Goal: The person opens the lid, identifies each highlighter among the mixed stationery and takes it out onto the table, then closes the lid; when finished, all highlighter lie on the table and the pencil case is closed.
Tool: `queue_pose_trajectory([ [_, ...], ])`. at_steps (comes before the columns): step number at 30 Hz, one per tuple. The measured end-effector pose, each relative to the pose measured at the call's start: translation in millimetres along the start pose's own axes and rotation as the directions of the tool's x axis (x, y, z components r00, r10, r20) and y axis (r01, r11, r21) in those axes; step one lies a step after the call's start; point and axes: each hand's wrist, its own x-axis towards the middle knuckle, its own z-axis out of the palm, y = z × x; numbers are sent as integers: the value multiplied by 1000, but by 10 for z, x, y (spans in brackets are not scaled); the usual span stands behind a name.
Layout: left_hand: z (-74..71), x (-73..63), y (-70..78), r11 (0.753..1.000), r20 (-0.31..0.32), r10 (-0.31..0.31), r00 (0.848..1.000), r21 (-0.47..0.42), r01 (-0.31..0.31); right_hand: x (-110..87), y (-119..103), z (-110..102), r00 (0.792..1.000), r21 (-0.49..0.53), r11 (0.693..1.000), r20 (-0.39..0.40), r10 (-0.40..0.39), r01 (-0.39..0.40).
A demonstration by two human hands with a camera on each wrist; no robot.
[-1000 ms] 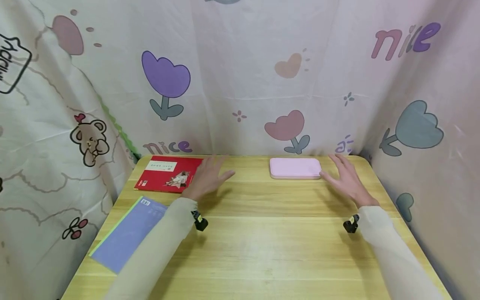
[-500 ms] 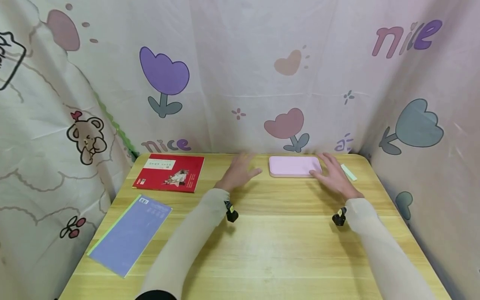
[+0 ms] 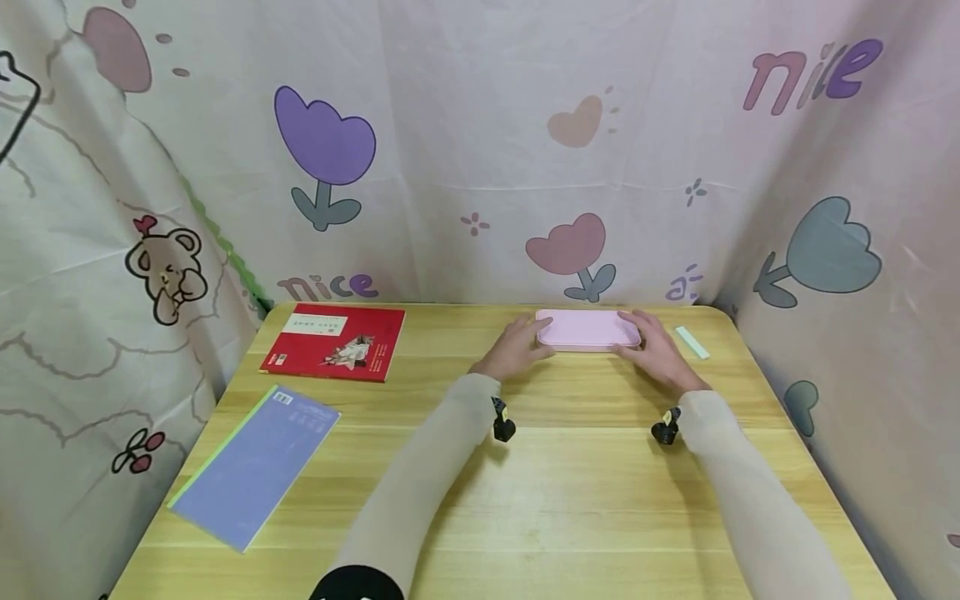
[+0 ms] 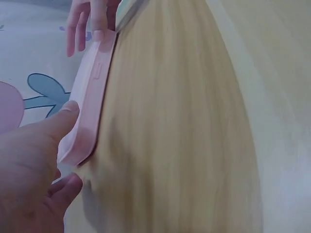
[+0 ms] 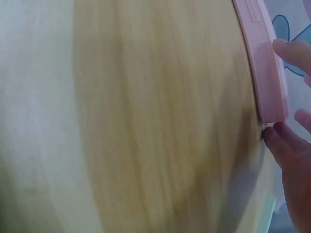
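Note:
A pink rounded pencil case point(image 3: 585, 330) lies lid up near the back edge of the wooden table. My left hand point(image 3: 513, 348) is at its left end, thumb and fingers spread; in the left wrist view a small gap shows between the lower fingertips and the end of the case point(image 4: 92, 102). At the other end is my right hand point(image 3: 654, 350), its fingers loosely bent about the corner. The right wrist view shows two of its fingertips touching the end of the case point(image 5: 269, 82), with another digit over the lid's edge. Neither hand grips it firmly.
A pale green strip, perhaps an eraser point(image 3: 692, 342), lies right of the case. On the left are a red book point(image 3: 333, 342) and a blue-purple booklet point(image 3: 255, 467) with a green spine. A printed curtain point(image 3: 450, 167) hangs close behind the table and along both sides.
My left hand has moved right from the red book to the left end of the pencil case. The right hand has shifted slightly left onto the case's right end, uncovering the pale strip.

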Motion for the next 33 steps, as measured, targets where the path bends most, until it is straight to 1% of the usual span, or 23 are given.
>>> queue_pose_trajectory([
  [2,44,17,27,1000,5,-3,1000,-17,3,-3,-2,7,1000,10,1000,10,11,-11],
  [6,101,17,57,998,-6,-39,999,-47,38,-5,-11,24,999,12,1000,23,28,-29],
  [8,120,17,57,997,-24,-55,998,-57,54,-9,-20,31,999,7,1000,24,23,-23],
  [13,144,16,18,995,-77,-70,995,-77,64,-41,-43,37,1000,-7,1000,18,-11,11],
  [17,140,-46,-18,990,-117,-77,990,-130,62,-87,-72,45,999,-2,999,22,-35,35],
  [21,140,-166,-49,983,-138,-84,987,-176,59,-161,-124,50,998,30,999,42,-41,40],
  [26,135,-370,-93,973,-155,-97,983,-224,61,-272,-172,109,996,69,995,49,-70,66],
  [29,118,-518,-127,966,-149,-119,982,-247,79,-351,-216,166,993,81,992,53,-101,96],
  [33,78,-756,-201,957,-147,-150,978,-269,107,-447,-317,271,989,116,986,67,-131,123],
])
